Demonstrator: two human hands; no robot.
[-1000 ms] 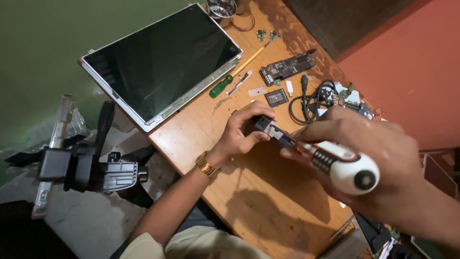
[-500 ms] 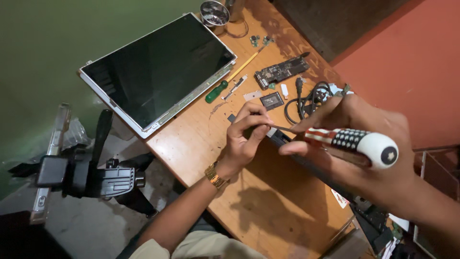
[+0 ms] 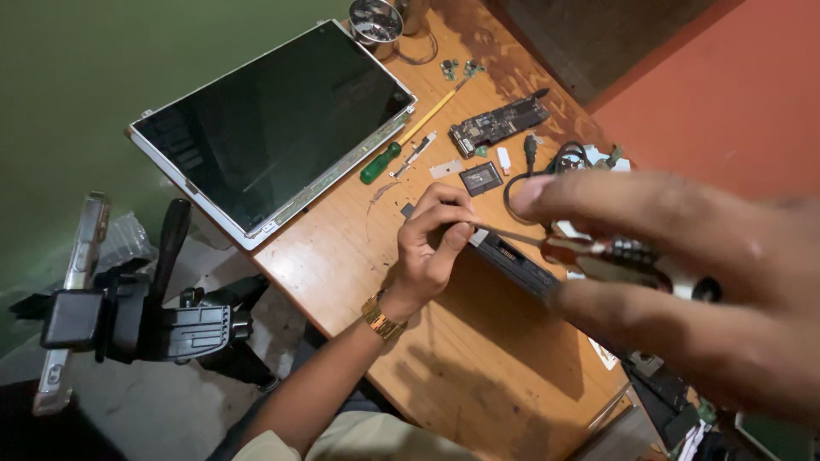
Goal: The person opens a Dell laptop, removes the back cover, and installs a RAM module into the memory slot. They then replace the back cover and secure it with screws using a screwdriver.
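Screwdriver [image 3: 628, 256] sits in my right hand [image 3: 683, 282], fingers wrapped around its red-and-black handle, close to the camera and blurred. Its thin shaft runs left to the tip, which meets the dark slim module [image 3: 512, 260] lying flat on the wooden surface [image 3: 478, 367] near the middle.

Left hand [image 3: 436, 243] is curled over the near-left end of that module — thumb and fingers pinched narrow at the screwdriver tip. Can't tell whether they grip a screw or just steady the part; the spot is too small. Gold watch [image 3: 382, 320] on the left wrist.

Rest of the surface:
- laptop screen panel [image 3: 273, 128], face up, upper left, overhanging the edge
- green-handled screwdriver [image 3: 380, 162] just beside the panel's right edge, with a yellow pencil [image 3: 427, 115] above it
- long circuit board [image 3: 498, 124] further up, small black chip [image 3: 480, 177] below it
- black cable loop [image 3: 547, 166] right of the chip
- round metal tin [image 3: 376, 19] at the far end

Off the surface, lower left — a black tripod head [image 3: 162, 320] clamping a phone [image 3: 73, 299].
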